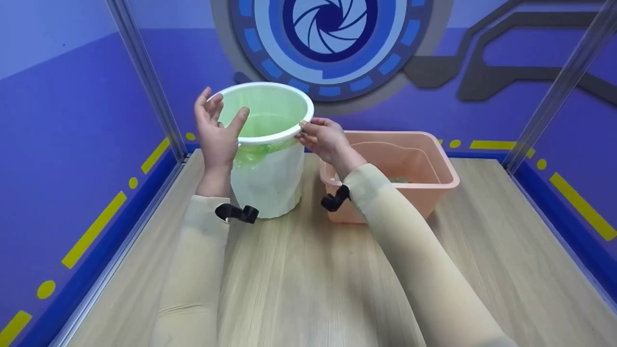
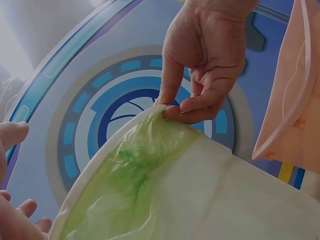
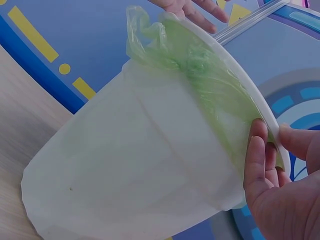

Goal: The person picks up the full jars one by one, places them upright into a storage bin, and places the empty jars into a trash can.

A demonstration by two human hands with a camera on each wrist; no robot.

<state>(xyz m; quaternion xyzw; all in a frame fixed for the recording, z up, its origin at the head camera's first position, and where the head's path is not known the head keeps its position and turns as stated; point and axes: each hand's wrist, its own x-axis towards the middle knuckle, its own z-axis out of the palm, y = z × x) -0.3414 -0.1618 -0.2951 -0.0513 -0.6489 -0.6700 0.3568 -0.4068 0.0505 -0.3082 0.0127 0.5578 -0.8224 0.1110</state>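
Note:
A white trash can (image 1: 267, 188) stands on the wooden table, lined with a thin green plastic bag (image 1: 253, 154) that folds over its outside below a white rim ring (image 1: 270, 140). My right hand (image 1: 330, 140) pinches the ring at its right side, thumb on top and fingers curled beneath, against the bag. At the left side my left hand (image 1: 217, 130) is raised with fingers spread and thumb apart, holding nothing. The right wrist view shows the bag's loose edge (image 3: 145, 35) bunched out near the left hand.
Just right of the trash can sits a pink plastic tub (image 1: 385, 202), partly behind the right forearm, with something small and greenish (image 1: 400, 180) on its bottom. Blue panels with metal posts (image 1: 149, 77) enclose the wooden table (image 1: 308, 289) at the back and sides.

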